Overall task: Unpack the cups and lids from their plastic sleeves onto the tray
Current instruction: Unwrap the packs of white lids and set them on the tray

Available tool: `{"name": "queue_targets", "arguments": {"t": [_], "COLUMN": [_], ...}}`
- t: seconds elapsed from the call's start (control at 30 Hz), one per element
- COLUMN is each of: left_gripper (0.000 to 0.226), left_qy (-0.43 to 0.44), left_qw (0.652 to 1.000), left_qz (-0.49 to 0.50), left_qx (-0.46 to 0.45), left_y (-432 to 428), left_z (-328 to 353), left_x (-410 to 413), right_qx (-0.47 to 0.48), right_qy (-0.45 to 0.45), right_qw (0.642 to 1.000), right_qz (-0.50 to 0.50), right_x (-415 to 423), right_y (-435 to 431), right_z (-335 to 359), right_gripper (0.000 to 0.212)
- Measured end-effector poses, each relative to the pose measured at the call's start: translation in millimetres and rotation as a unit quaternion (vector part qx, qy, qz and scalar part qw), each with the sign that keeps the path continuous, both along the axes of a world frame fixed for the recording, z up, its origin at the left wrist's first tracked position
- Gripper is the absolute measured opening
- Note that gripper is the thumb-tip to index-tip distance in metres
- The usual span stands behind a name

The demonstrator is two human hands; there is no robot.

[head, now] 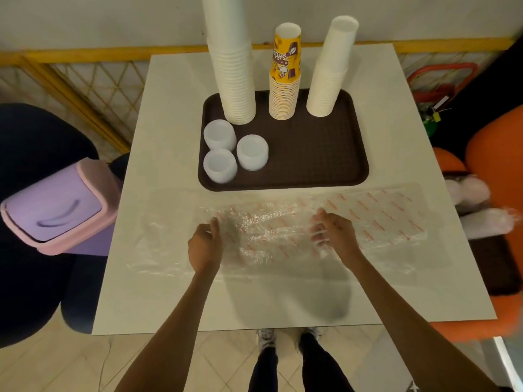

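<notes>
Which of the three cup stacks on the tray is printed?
The middle stack, yellow with print; the left stack and right stack are plain white.

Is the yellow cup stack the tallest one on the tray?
No, the white stack left of the yellow stack on the tray rises higher, past the picture's top.

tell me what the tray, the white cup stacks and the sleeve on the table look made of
The tray looks like moulded plastic: dark brown, matt, fine grid texture. The white cup stacks are probably paper: matt, with thin stacked rims showing. The plastic sleeve is thin clear film: glossy, crinkled, red print, table showing through.
</notes>
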State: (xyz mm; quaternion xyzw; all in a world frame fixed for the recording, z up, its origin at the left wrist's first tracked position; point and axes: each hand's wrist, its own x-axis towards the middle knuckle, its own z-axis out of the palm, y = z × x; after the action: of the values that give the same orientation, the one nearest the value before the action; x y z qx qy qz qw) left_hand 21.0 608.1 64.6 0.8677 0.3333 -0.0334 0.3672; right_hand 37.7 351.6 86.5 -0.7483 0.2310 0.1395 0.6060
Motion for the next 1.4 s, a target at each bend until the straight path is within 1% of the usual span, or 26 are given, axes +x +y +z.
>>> {"name": "queue_targets", "arguments": {"t": [0.07, 0.17, 0.27, 0.37, 0.43, 0.5, 0.57, 0.63, 0.7, 0.77, 0.83, 0.93, 1.0, 1.1, 1.2, 1.27, 1.33, 1.4], "left_gripper": [0.039, 0.027, 0.025, 0.022, 0.021, 0.028, 0.032, 0.029, 0.031, 0.037, 0.04, 0.06, 0.071, 0.075, 0.08, 0.086, 0.093, 0.089], "left_qy": [-0.003, -0.028, -0.039, -0.028, -0.043, -0.081, -0.143, -0.209, -0.24, -0.229, -0.2, -0.128, -0.08, -0.026, 0.013, 0.018, 0.026, 0.002], "left_qw": [1.0, 0.999, 0.997, 0.994, 0.991, 0.986, 0.974, 0.956, 0.944, 0.937, 0.929, 0.91, 0.898, 0.888, 0.885, 0.883, 0.888, 0.9], "left_qz": [-0.012, -0.023, -0.028, -0.04, -0.043, -0.043, -0.061, -0.121, -0.181, -0.234, -0.283, -0.348, -0.371, -0.383, -0.394, -0.402, -0.392, -0.365], "left_qx": [0.019, 0.034, 0.058, 0.095, 0.122, 0.143, 0.163, 0.164, 0.139, 0.122, 0.131, 0.187, 0.223, 0.252, 0.248, 0.243, 0.237, 0.24], "left_y": [-2, -3, -1, 1, 2, 3, 2, -2, -9, -17, -22, -24, -24, -24, -24, -23, -27, -36], "left_z": [0, 2, 0, -5, -7, -8, -9, -11, -16, -24, -35, -47, -51, -52, -54, -50, -43, -34], "left_x": [6, 11, 13, 15, 13, 10, 6, 2, 1, 3, 4, 3, 2, 2, 5, 5, 7, 8], "right_qx": [-0.002, -0.057, -0.083, -0.075, -0.055, -0.037, -0.034, -0.034, -0.02, -0.031, -0.082, -0.144, -0.137, -0.105, -0.105, -0.129, -0.141, -0.144], "right_qy": [0.011, -0.034, -0.075, -0.064, -0.043, -0.022, -0.015, -0.015, -0.011, -0.012, -0.024, -0.042, -0.044, -0.055, -0.076, -0.063, -0.034, -0.026], "right_qw": [1.0, 0.997, 0.994, 0.995, 0.997, 0.998, 0.998, 0.999, 0.999, 0.999, 0.996, 0.988, 0.989, 0.993, 0.992, 0.99, 0.988, 0.987], "right_qz": [0.015, 0.032, 0.017, 0.029, 0.035, 0.037, 0.043, 0.04, 0.03, 0.024, 0.033, 0.044, 0.039, 0.012, -0.008, 0.014, 0.047, 0.067], "right_x": [7, 11, 12, 11, 11, 10, 10, 9, 8, 3, -5, -15, -17, -17, -17, -22, -31, -39], "right_y": [0, 0, 1, 5, 7, 8, 9, 10, 10, 8, 5, 2, 1, 3, 5, 4, 0, -3], "right_z": [-1, -6, -8, -12, -14, -15, -16, -17, -18, -21, -23, -24, -25, -23, -20, -17, -14, -12], "right_gripper": [0.027, 0.026, 0.026, 0.025, 0.026, 0.028, 0.03, 0.03, 0.031, 0.032, 0.029, 0.02, 0.01, 0.014, 0.013, 0.017, 0.021, 0.032]}}
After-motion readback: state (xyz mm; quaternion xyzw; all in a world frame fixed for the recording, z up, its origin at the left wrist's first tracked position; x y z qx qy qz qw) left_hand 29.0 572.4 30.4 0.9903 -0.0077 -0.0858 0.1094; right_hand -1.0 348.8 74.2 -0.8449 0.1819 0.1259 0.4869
